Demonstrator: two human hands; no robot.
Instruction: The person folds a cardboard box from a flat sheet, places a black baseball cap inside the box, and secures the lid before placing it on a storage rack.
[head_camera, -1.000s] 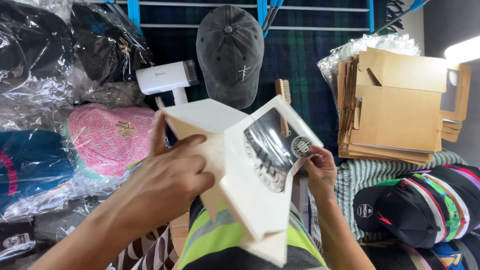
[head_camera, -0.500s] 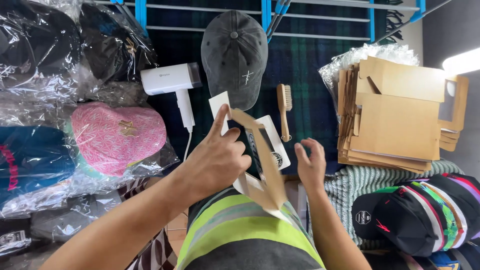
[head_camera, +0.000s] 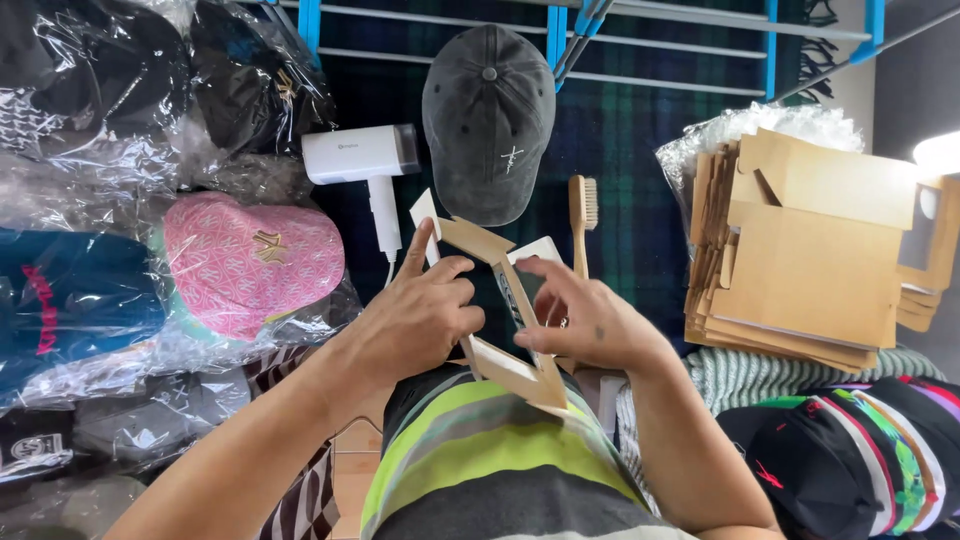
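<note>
A flat cardboard box blank (head_camera: 510, 360), brown on one side and white on the other, with a clear window, is held edge-on above my lap. My left hand (head_camera: 420, 315) grips its left side, thumb pressed against an upper flap. On its right side, the fingers of my right hand (head_camera: 585, 325) press on the window panel. Just beyond the box lie a dark grey cap (head_camera: 490, 120) and a wooden brush (head_camera: 582, 215) on a dark plaid cloth.
A white handheld steamer (head_camera: 365, 160) lies left of the grey cap. Bagged caps, one pink (head_camera: 250, 265), fill the left. A stack of flat brown box blanks (head_camera: 810, 250) sits at right, above a pile of colourful caps (head_camera: 860, 450). A blue rack (head_camera: 560, 30) runs along the top.
The box blank turned from showing its white face and window to edge-on and dropped lower. My right hand let go, hovered apart from it, then took hold of its right side again.
</note>
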